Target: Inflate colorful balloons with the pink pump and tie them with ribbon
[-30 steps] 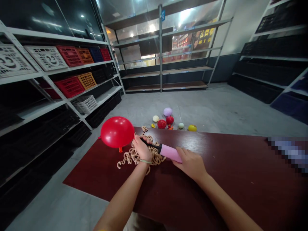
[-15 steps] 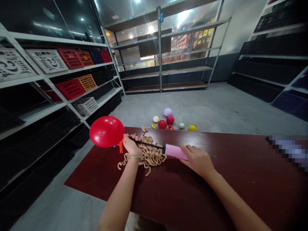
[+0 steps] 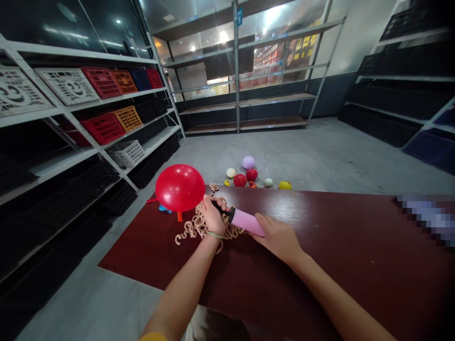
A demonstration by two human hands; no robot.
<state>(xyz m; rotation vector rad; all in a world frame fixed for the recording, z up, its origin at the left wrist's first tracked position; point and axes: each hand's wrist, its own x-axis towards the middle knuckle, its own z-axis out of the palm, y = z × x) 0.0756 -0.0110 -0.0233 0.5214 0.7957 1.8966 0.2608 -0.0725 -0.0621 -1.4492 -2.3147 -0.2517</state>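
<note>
Over the bench, left hand pinches balloon onto the pump, lying left-to-right. Right hand grips its body.

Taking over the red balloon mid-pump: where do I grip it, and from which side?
Probably the neck, where the left hand holds it onto the tip of the pink pump; the body of the red balloon is round, taut and too wide to pinch. Come from the near side: the body bulges left and the pump, held by the right hand, runs right.
</note>
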